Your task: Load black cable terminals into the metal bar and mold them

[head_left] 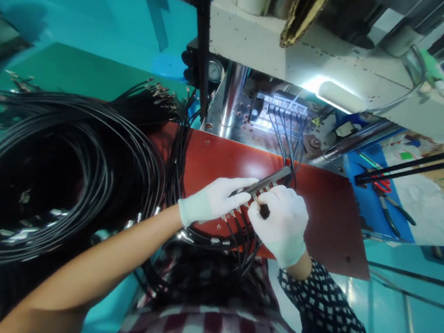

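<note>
Dark metal, the bar [271, 179] is clamped in my left hand [220, 199] over the red worktop [221, 161], pointing to two o'clock. My right hand [282, 221] curls closed at its connectors [233, 214], grip hidden. Uneven pressure or cable drag could pull one loose. One bar, two hands, at least four connectors; coiled cables [139, 144] at nine o'clock, too many to count.

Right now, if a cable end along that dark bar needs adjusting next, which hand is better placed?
Right hand, I'd judge: its curled fingers are at the row of cable ends along the bar, while the left hand grips the bar's left end and can steady it.
</note>
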`<state>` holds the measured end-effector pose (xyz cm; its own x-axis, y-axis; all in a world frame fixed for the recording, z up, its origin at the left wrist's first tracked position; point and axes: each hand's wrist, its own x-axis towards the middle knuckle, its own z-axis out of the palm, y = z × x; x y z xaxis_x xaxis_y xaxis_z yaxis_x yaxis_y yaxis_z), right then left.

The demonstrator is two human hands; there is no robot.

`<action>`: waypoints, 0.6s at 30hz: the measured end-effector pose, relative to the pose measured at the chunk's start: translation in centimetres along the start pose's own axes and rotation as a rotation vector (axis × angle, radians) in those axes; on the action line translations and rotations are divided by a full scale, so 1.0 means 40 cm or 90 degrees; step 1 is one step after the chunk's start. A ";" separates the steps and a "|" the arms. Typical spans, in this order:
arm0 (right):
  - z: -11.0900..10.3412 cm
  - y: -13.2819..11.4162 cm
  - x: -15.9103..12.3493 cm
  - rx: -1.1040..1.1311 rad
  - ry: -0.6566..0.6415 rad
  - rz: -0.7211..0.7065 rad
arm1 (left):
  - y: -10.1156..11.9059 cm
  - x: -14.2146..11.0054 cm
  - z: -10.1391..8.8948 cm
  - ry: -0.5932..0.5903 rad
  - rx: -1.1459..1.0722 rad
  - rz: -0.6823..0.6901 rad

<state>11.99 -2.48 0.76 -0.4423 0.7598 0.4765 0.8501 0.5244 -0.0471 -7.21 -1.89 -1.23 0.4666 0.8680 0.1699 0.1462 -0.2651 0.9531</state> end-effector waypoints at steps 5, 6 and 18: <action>-0.031 -0.006 -0.017 0.005 -0.017 0.005 | 0.001 0.004 -0.001 0.001 -0.007 -0.002; -0.039 -0.012 -0.023 0.012 -0.021 0.001 | 0.002 0.005 -0.002 -0.003 -0.006 -0.006; -0.011 -0.064 -0.007 0.075 -0.060 -0.027 | 0.001 0.005 0.000 0.003 -0.016 -0.008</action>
<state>10.07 -4.21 1.13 -0.5062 0.7661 0.3961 0.7936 0.5935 -0.1338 -7.10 -1.74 -1.15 0.4614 0.8729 0.1588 0.1307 -0.2438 0.9610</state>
